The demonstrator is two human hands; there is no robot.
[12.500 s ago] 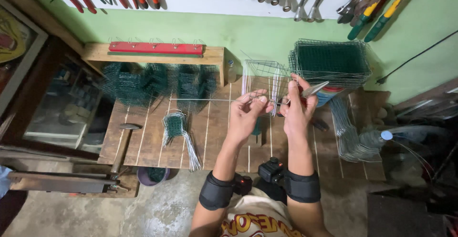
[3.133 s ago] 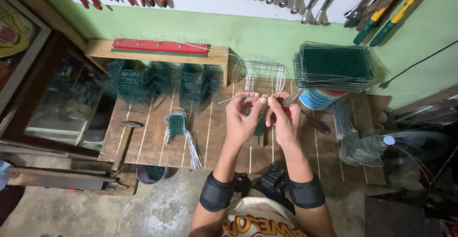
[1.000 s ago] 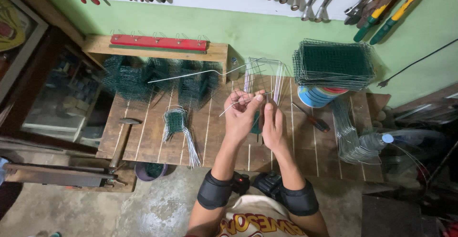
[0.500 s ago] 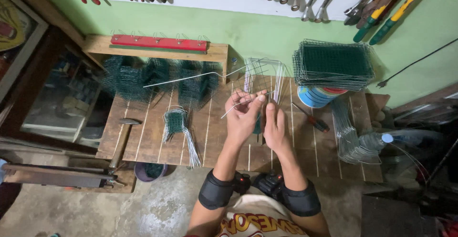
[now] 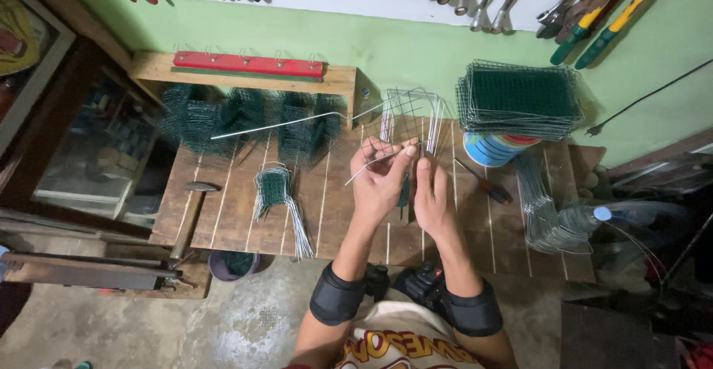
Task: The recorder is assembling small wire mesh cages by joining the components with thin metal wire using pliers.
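Nearest the camera: two forearms with black elbow bands reach out over the wooden worktop (image 5: pixel 245 220).
Left hand: the left hand (image 5: pixel 382 180) has its fingers (image 5: pixel 407 154) pinched on a thin wire (image 5: pixel 368 167) that slants down to the left, and it touches the lower edge of the wire mesh piece (image 5: pixel 412 113).
Right hand: the right hand (image 5: pixel 429 194) lies just beside the left, fingers stretched straight toward the mesh; whether they grip anything is hard to tell, as the left hand hides part of them.
Wire mesh piece: bent into an arch, it stands over the worktop's middle, just beyond both hands.
Worktop left: a small green mesh bundle (image 5: pixel 273 189) with long wire legs lies near the front, and a hammer (image 5: pixel 191 209) sits at the left edge.
Worktop right: a screwdriver (image 5: pixel 483 185) lies close to the right hand, with a heap of bent wires (image 5: pixel 542 213) past it.
Farther back: a long straight rod (image 5: pixel 282 124) crosses green mesh baskets (image 5: pixel 245 116); a stack of flat mesh panels (image 5: pixel 520 98) rests on a tin can (image 5: pixel 494 150).
Wall: pliers and spanners hang on the green wall (image 5: pixel 401 42).
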